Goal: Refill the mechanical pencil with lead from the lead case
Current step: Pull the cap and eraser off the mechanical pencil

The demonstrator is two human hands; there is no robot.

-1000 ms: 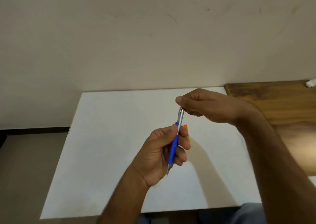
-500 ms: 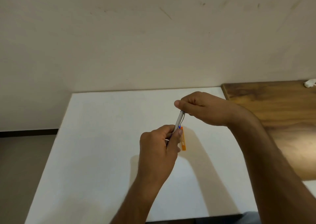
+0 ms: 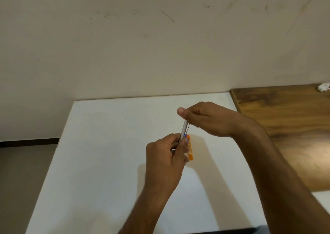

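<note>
Silver mechanical pencil [image 3: 184,129] is pinched at its top end by the curled fingers of the right hand [image 3: 207,119], while the left hand [image 3: 166,155] grips its lower barrel. Orange lead case [image 3: 190,149] lies on the white table [image 3: 107,144] just beside the left hand, below the pencil.

The mechanical pencil [image 3: 184,129] shows a silver-grey barrel with a small patch of blue at its lower visible end. Just beside that blue patch lies the lead case [image 3: 190,149], bright orange with a paler printed strip. The counter [image 3: 110,144] under the lead case is plain white. Right of it, a board [image 3: 285,126] has streaky dark-and-golden brown wood grain. The wall [image 3: 160,46] behind is cream with faint dark scuffs.
</note>
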